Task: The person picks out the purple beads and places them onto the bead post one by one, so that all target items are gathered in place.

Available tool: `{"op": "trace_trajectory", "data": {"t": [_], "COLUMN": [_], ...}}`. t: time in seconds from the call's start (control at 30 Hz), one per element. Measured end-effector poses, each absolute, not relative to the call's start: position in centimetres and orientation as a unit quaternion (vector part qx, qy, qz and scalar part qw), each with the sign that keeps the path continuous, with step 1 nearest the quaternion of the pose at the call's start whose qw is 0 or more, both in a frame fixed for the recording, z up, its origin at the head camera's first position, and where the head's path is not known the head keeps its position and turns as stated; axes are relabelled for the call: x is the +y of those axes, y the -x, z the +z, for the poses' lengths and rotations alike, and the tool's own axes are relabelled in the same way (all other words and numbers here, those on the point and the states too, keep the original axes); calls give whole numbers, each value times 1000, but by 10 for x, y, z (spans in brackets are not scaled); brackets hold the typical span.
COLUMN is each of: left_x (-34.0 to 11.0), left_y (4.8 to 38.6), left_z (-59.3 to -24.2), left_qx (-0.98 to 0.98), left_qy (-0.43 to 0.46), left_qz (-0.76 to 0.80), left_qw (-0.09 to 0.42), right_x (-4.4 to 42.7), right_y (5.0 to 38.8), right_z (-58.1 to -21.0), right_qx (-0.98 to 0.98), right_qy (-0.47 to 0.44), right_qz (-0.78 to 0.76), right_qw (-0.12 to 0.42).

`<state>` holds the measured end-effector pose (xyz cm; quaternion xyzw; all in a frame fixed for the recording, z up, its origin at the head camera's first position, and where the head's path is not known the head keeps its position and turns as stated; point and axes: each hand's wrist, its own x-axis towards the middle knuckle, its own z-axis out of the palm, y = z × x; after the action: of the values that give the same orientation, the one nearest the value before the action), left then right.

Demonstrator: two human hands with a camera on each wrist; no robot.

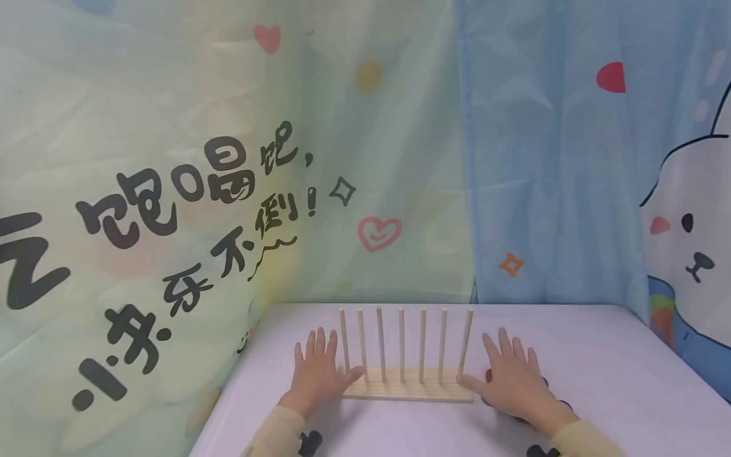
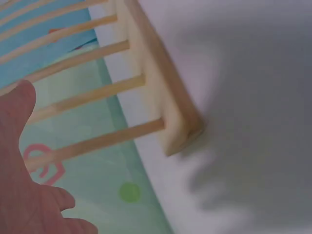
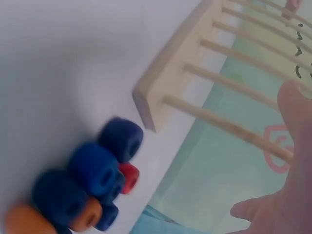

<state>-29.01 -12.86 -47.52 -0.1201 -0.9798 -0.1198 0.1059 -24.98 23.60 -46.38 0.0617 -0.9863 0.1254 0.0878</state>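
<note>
A wooden rack [image 1: 408, 392] with a flat base and several upright, bare pegs stands on the table. My left hand [image 1: 321, 373] is at its left end, fingers spread and straight, thumb by the base. On the other side my right hand [image 1: 512, 379] is held the same way, its thumb near the rack's right end. Whether either thumb touches the wood I cannot tell. Beads lie in a cluster beside the rack, largely hidden under my right hand in the head view. The right wrist view shows blue beads [image 3: 93, 168], orange beads [image 3: 87, 215] and a red bead [image 3: 129, 178], with holes visible in some.
The table [image 1: 605, 355] has a pale lilac top. Curtains [image 1: 388, 152] with printed hearts, lettering and a cartoon animal hang close behind it and along the sides. A small black object [image 1: 310, 443] shows at my left wrist, and another at my right.
</note>
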Motion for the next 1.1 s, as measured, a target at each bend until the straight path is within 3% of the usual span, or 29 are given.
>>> {"op": "trace_trajectory", "data": {"t": [0.4, 0.67, 0.87, 1.1], "left_x": [-124, -118, -117, -118], "left_y": [282, 280, 283, 290], "left_z": [-512, -527, -531, -545], "left_qx": [-974, -952, -924, -914], "left_qy": [114, 95, 92, 56], "left_qz": [-183, -285, -362, -398], "left_qw": [64, 49, 81, 65], "right_x": [229, 216, 212, 219], "right_y": [233, 227, 225, 226], "right_z": [-502, -501, -503, -517], "right_qx": [-991, -987, -980, -972], "right_qy": [-47, -10, -1, 25], "right_qz": [120, 155, 197, 232], "right_qw": [43, -40, -37, 12]}}
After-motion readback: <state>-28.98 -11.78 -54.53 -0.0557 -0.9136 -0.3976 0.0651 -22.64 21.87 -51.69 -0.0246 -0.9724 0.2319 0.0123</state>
